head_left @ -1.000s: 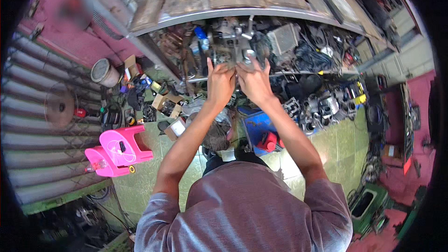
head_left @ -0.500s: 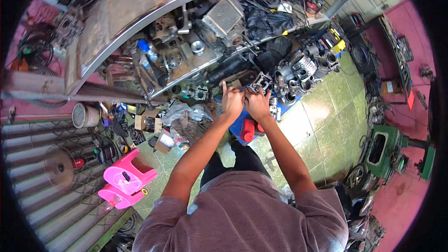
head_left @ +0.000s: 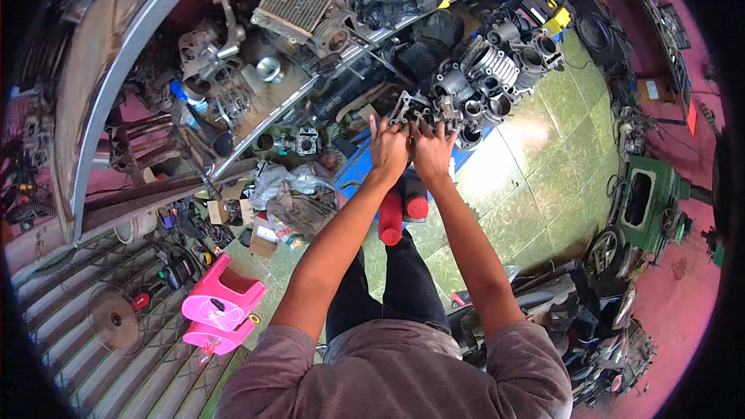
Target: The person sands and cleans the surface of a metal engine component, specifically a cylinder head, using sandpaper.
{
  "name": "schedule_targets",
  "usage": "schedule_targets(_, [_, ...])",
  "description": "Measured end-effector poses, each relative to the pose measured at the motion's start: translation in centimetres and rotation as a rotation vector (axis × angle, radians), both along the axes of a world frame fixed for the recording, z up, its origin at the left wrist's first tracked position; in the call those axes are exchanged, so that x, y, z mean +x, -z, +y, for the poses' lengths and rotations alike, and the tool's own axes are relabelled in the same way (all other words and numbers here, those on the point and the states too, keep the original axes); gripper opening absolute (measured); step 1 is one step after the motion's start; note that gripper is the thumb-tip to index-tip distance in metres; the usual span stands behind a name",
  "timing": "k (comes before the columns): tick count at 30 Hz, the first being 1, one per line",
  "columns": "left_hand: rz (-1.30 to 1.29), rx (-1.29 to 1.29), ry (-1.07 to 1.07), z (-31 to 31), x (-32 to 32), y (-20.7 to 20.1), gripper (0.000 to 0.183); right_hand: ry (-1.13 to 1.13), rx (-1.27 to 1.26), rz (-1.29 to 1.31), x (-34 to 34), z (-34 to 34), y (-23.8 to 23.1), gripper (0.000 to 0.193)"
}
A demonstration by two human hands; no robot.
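Observation:
My left hand (head_left: pixel 388 154) and my right hand (head_left: pixel 431 157) reach forward side by side over a blue surface (head_left: pixel 355 173), thumbs close together. The fingers of both are stretched out and spread. Just beyond the fingertips sits a grey metal engine part (head_left: pixel 410 104), its near edge partly covered by them. Whether a small thing lies between the thumbs, I cannot make out. Nearer my legs, below the wrists, stand a red container (head_left: pixel 390 221) and a second red-topped one (head_left: pixel 417 206).
Several engine cylinders (head_left: pixel 489 70) are heaped to the right of the part. A cluttered metal-edged bench (head_left: pixel 268 120) runs along the left and back. Grey cloth (head_left: pixel 299 206) and a pink plastic seat (head_left: pixel 221 302) lie left; a green machine (head_left: pixel 648 194) stands right.
The view has shifted, bringing the work area closer. My left fingers, earlier partly curled with the index pointing, are now spread; the right fingers have straightened too. More of the red containers shows.

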State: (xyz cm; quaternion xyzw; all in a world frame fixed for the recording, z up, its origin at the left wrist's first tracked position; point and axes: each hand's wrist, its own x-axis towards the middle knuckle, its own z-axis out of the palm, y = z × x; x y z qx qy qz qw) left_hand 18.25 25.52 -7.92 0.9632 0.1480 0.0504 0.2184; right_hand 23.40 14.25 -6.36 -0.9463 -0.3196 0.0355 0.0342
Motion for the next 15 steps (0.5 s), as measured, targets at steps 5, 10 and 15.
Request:
schedule_targets(5, [-0.077, -0.039, 0.057, -1.3, 3.3, 1.1, 0.034, 0.138, 0.073, -0.143, 2.3, -1.6, 0.4, 0.038])
schedule_targets(10, [-0.176, 0.058, 0.254, -2.4, 6.2, 1.5, 0.04, 0.228, 0.05, -0.165, 3.6, -4.1, 0.9, 0.05])
schedule_targets(15, [-0.127, 0.254, 0.543, -1.8, 8.1, 2.0, 0.043, 0.26, -0.035, -0.128, 4.8, -5.3, 2.5, 0.061])
